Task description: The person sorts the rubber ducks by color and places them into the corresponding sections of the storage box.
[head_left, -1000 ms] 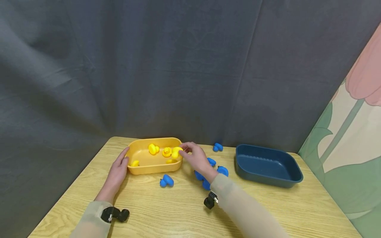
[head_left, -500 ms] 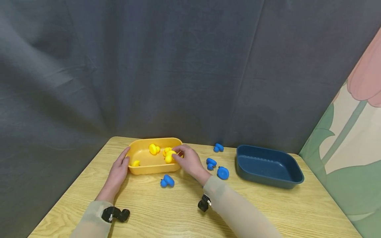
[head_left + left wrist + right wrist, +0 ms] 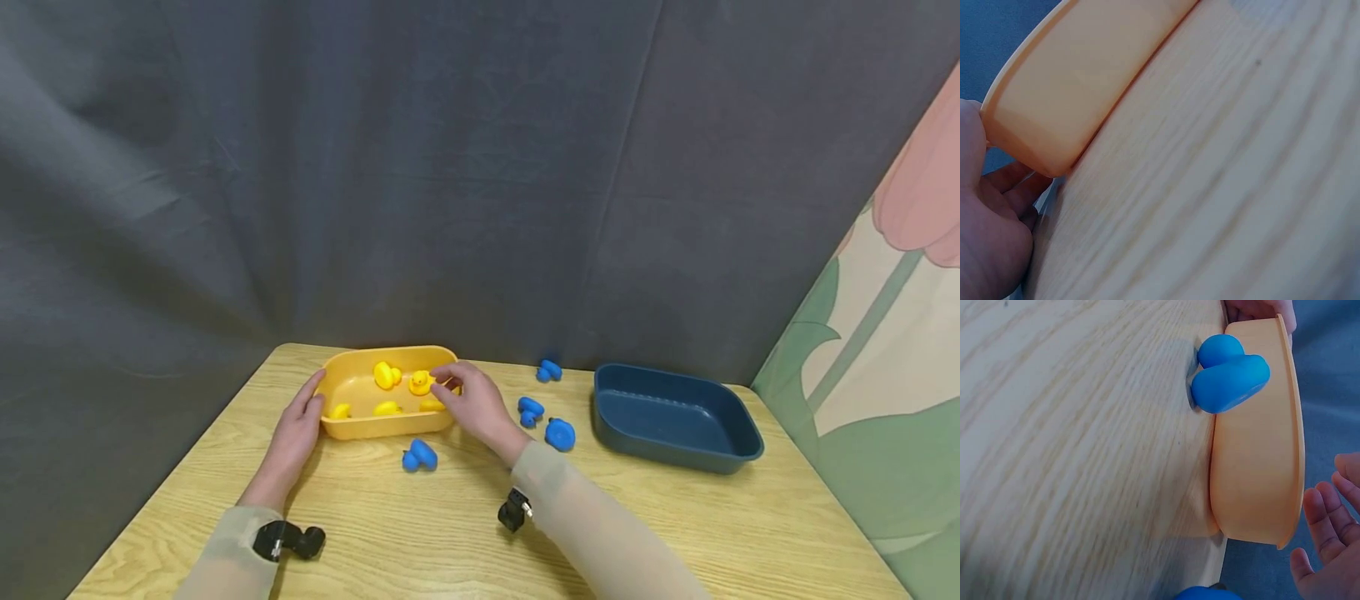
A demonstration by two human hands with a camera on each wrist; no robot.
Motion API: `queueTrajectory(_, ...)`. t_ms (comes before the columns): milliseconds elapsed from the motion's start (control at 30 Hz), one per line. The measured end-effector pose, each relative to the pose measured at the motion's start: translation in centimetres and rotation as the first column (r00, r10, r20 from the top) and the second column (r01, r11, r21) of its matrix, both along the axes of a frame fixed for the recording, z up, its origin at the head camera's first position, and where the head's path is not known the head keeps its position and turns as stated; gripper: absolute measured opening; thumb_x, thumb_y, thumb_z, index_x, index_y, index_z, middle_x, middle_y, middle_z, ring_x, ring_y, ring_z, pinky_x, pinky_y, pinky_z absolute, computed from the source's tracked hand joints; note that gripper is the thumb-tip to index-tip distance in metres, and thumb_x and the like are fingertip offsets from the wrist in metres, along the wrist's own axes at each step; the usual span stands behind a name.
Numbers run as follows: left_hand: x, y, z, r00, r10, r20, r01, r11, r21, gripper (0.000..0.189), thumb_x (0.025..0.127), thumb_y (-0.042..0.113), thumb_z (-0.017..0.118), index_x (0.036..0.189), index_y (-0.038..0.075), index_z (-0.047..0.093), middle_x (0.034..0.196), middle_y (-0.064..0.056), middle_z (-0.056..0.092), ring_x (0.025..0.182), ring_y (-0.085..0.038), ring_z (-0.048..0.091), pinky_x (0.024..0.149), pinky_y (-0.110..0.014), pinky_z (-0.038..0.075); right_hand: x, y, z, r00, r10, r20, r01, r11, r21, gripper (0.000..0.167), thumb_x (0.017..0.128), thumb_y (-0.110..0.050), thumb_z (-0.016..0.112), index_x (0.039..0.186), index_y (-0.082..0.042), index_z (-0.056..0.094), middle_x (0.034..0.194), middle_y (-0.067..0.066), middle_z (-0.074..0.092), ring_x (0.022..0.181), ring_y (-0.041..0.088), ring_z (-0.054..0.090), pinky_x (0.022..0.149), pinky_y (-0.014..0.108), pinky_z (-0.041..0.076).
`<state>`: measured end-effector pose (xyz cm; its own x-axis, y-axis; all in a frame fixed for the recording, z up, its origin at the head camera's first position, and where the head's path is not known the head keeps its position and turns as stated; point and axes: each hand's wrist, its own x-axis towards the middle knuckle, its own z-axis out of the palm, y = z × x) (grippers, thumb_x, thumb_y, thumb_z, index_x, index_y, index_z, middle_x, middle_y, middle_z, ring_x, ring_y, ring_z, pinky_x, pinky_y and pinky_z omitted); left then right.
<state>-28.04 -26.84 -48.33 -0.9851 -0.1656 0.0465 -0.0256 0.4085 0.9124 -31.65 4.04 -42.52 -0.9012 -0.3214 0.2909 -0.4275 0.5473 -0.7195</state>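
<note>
At the left end of a yellow tub (image 3: 360,427), my left hand (image 3: 300,421) grips it, thumb at the rim and fingers against the end wall; the left wrist view shows this hand (image 3: 991,219) at the tub's corner. Over the tub's right end is my right hand (image 3: 476,404), fingers loosely bent and parted, holding nothing. Inside the tub lie several yellow rubber ducks (image 3: 420,382), some partly hidden by the front wall. One blue rubber duck (image 3: 420,455) lies on its side just in front of the tub, also seen as a blue duck (image 3: 1232,378) in the right wrist view.
A dark blue tub (image 3: 675,412) stands at the right of the wooden table (image 3: 420,533). Between the tubs lie more blue ducks, including an upturned duck (image 3: 560,434), a duck beside it (image 3: 530,411) and one near the back edge (image 3: 549,371). A grey curtain (image 3: 450,167) hangs behind.
My right hand has carried a yellow duck left over the tub's rim and let it go; it now lies inside near the front wall. My left hand has stayed put.
</note>
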Motion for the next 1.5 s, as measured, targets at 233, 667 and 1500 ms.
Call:
queueTrajectory(233,-0.2,-0.1,0.2,1.0,-0.001,0.008,0.0,1.0,0.003,0.061,0.121,0.039,0.028,0.179,0.027,0.016,0.185,-0.009,0.014,0.17,-0.035,0.01,0.136,-0.058,0.011,0.4,1.0,0.8,1.0,-0.008,-0.006,0.008,1.0,-0.011,0.028,0.108,-0.021,0.076,0.134,-0.01,0.077,0.121,0.003,0.072,0.107,0.023,0.067,0.094,0.039,0.059)
queueTrajectory(667,0.0,-0.3,0.4,1.0,0.005,0.013,-0.005,1.0,-0.012,0.062,0.121,0.04,0.027,0.18,0.025,0.015,0.185,-0.011,0.012,0.169,-0.037,0.009,0.135,-0.06,0.011,1.2,3.6,1.5,1.0,-0.01,-0.021,0.01,0.999,-0.033,0.033,0.107,-0.022,0.077,0.138,-0.012,0.076,0.127,0.004,0.073,0.114,0.025,0.07,0.095,0.044,0.06)
queueTrajectory(1500,1.9,0.6,3.0,0.999,0.029,-0.034,-0.031,0.998,-0.049,0.068,0.121,0.039,0.037,0.179,0.015,0.013,0.183,-0.022,0.01,0.167,-0.047,0.008,0.132,-0.069,0.012,4.6,11.3,2.3,0.996,-0.036,-0.087,0.049,0.987,0.152,0.063,0.106,-0.038,0.078,0.163,-0.021,0.057,0.162,0.005,0.058,0.152,0.034,0.052,0.12,0.059,0.046)
